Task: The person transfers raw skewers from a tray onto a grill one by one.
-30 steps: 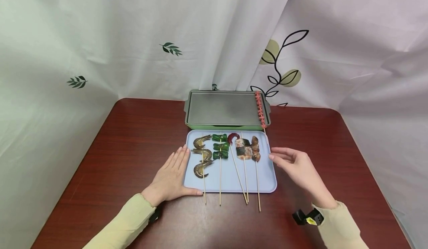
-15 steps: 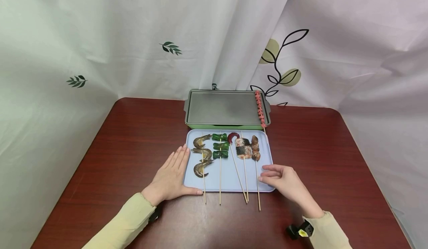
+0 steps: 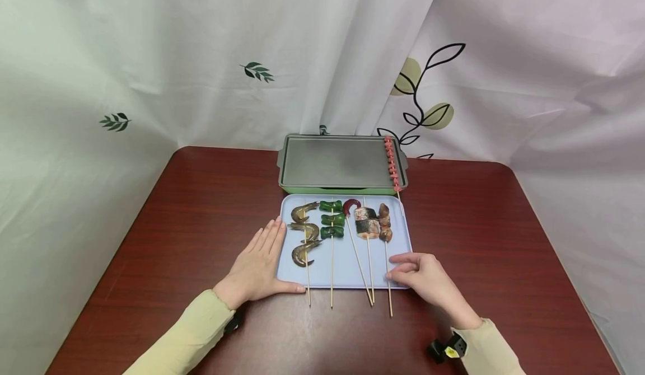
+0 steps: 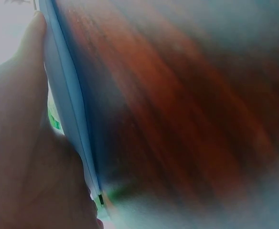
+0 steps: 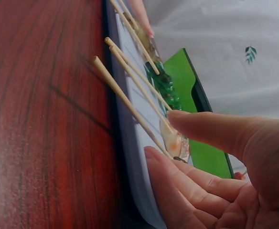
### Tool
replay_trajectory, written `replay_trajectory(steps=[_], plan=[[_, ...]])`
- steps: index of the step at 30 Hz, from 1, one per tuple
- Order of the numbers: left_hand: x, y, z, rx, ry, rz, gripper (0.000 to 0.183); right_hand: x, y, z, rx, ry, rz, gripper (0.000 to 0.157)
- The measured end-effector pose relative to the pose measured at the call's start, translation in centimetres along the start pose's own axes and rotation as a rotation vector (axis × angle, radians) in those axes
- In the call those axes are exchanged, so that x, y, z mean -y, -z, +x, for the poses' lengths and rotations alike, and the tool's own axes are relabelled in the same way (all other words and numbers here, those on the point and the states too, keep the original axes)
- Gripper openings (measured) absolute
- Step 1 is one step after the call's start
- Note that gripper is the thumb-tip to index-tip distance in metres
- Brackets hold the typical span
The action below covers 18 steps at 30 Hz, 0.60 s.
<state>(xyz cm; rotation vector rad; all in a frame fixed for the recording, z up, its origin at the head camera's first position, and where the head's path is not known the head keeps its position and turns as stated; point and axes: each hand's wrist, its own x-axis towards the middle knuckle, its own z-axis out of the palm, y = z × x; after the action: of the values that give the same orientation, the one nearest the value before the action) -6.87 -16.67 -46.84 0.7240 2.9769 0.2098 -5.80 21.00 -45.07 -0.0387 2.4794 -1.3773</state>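
My left hand [image 3: 258, 260] lies with straight fingers along the left rim of a light blue tray [image 3: 347, 268], its thumb at the front edge. Several skewers lie on that tray, their sticks poking over the front rim. At the right is a skewer of brown chunks [image 3: 385, 224]. My right hand [image 3: 428, 277] reaches over the tray's right front corner, fingertips right at this skewer's stick [image 3: 388, 285]. In the right wrist view, a gap shows between thumb [image 5: 192, 123] and fingers, with the stick [image 5: 125, 100] passing there. The left wrist view shows my hand against the tray's side [image 4: 65, 90].
Also on the tray are a shrimp skewer [image 3: 304, 232], a green pepper skewer [image 3: 332, 220], a dark red curled piece on a stick [image 3: 351, 206] and a fish-chunk skewer [image 3: 367, 224]. Behind it stands a grill pan [image 3: 332, 162] holding a pink-piece skewer [image 3: 392, 165]. Curtains surround the table.
My right hand has moved from beside the tray's right edge, down and left, to the stick of the brown-chunk skewer. My left hand has stayed still.
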Motion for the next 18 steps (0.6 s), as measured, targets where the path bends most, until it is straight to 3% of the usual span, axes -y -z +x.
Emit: replay_trajectory(steps=[18], plan=[[0.04,-0.11,-0.03,-0.004,0.002,-0.017,0.139,0.52,-0.76,-0.24,-0.068,-0.011,-0.071,0.028]])
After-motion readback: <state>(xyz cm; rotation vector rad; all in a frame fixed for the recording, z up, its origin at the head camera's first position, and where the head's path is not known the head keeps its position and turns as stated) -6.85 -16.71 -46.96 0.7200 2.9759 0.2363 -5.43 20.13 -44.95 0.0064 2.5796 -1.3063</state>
